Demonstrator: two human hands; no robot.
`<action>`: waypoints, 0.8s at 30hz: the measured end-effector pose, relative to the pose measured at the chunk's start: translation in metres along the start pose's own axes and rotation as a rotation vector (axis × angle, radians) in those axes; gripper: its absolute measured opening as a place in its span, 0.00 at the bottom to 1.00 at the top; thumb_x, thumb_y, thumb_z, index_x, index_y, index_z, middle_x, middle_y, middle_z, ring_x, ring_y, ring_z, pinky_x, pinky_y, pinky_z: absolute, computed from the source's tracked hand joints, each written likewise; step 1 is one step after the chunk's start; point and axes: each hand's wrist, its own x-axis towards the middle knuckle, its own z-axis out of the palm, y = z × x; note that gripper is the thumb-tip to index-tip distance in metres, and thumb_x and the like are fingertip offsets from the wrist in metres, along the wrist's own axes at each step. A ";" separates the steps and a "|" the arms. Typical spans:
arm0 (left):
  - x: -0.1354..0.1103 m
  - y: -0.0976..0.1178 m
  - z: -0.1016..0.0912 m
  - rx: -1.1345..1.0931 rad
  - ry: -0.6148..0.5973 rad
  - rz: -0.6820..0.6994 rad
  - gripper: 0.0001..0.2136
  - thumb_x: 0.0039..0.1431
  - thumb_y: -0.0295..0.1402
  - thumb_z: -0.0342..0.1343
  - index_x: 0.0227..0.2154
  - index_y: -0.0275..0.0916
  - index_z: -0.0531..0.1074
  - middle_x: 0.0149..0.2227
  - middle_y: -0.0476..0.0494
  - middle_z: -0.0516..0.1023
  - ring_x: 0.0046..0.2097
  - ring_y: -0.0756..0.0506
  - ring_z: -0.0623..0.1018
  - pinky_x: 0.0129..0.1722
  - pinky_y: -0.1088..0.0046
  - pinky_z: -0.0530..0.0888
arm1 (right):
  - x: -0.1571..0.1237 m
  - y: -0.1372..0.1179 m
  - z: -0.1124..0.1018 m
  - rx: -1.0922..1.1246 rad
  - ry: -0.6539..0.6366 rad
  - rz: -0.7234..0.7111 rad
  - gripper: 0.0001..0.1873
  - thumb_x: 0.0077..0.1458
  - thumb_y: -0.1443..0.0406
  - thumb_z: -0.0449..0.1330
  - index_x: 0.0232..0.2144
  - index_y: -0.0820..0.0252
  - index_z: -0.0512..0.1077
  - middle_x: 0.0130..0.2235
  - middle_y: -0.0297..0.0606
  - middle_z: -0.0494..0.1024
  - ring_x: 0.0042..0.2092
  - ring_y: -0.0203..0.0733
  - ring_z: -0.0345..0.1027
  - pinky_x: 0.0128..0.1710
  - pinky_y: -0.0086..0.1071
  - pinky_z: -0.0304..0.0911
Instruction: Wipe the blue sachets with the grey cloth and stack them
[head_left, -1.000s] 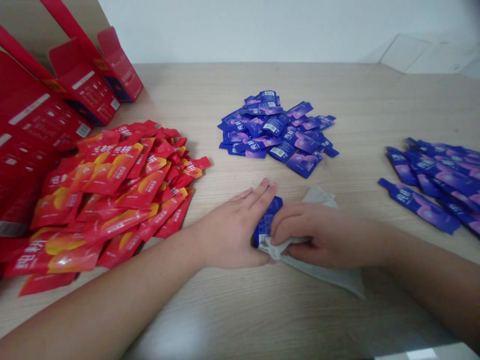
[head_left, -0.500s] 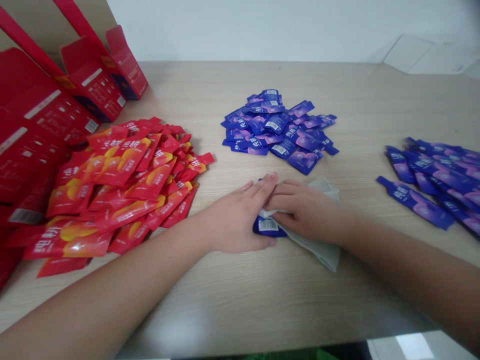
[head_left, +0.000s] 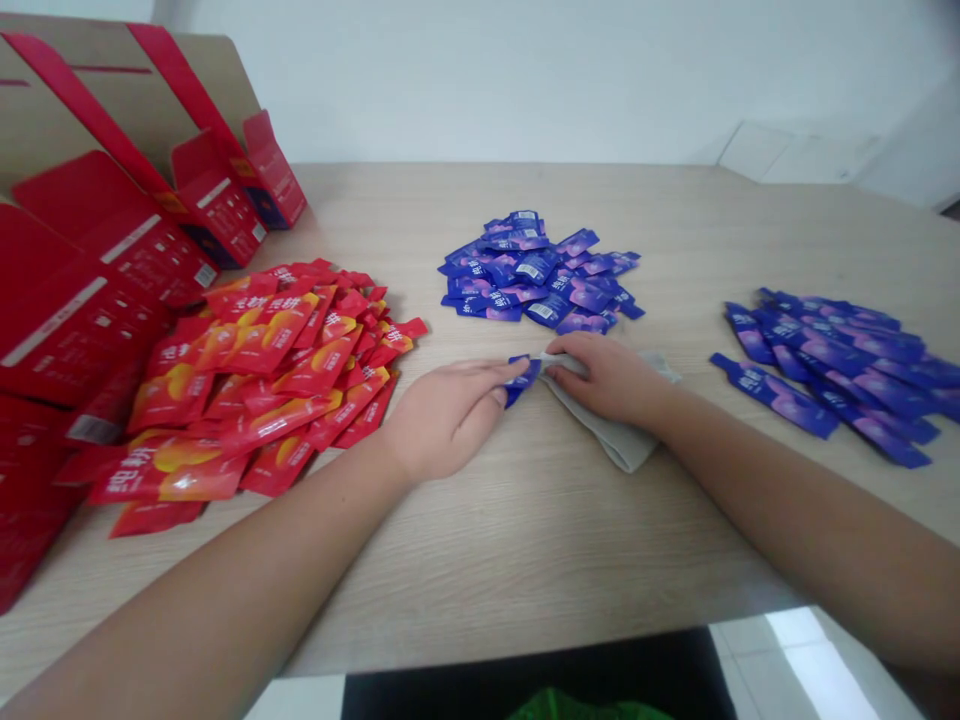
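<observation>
Between the thumb and fingers of my left hand [head_left: 454, 415] is a blue pouch [head_left: 523, 380], of which only one end shows. Just to its right, my right hand [head_left: 607, 375] grips a folded whitish cloth [head_left: 626, 440] that trails onto the table. The edge of the cloth meets or nearly meets the pouch; whether they touch, I cannot tell. Behind both hands lies a heap of blue pouches [head_left: 536, 265]. A second group of blue pouches [head_left: 840, 350] is spread in overlapping rows beyond my right hand.
Left of my left hand is a large pile of red and yellow pouches [head_left: 262, 370]. Open red boxes [head_left: 112, 250] stand along the left side, by a bigger carton [head_left: 217, 75]. The wooden table [head_left: 450, 570] ends near my body, with a white wall behind.
My left hand has gone from lying flat over the pouch to pinching it. My right hand and the cloth have drawn off the pouch to the right. The view has tilted and shifted.
</observation>
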 end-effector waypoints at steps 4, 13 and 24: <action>-0.003 -0.002 0.003 -0.196 0.350 -0.130 0.25 0.80 0.41 0.41 0.70 0.37 0.69 0.70 0.39 0.73 0.71 0.37 0.71 0.74 0.53 0.64 | -0.001 -0.019 -0.017 -0.055 -0.097 -0.110 0.15 0.70 0.59 0.60 0.53 0.58 0.79 0.54 0.51 0.83 0.58 0.61 0.74 0.62 0.58 0.66; 0.014 0.023 0.035 0.233 -0.152 0.164 0.31 0.78 0.45 0.48 0.77 0.39 0.53 0.79 0.33 0.52 0.80 0.33 0.48 0.77 0.41 0.50 | -0.018 -0.065 -0.002 0.694 0.133 0.263 0.29 0.78 0.49 0.39 0.70 0.45 0.63 0.61 0.45 0.80 0.54 0.49 0.81 0.43 0.40 0.81; 0.010 0.017 0.049 0.286 -0.292 -0.056 0.31 0.74 0.45 0.54 0.75 0.41 0.60 0.79 0.37 0.51 0.79 0.33 0.51 0.76 0.43 0.54 | -0.118 0.196 -0.140 -0.218 0.497 0.630 0.26 0.62 0.49 0.59 0.58 0.50 0.74 0.56 0.60 0.80 0.66 0.83 0.66 0.65 0.78 0.54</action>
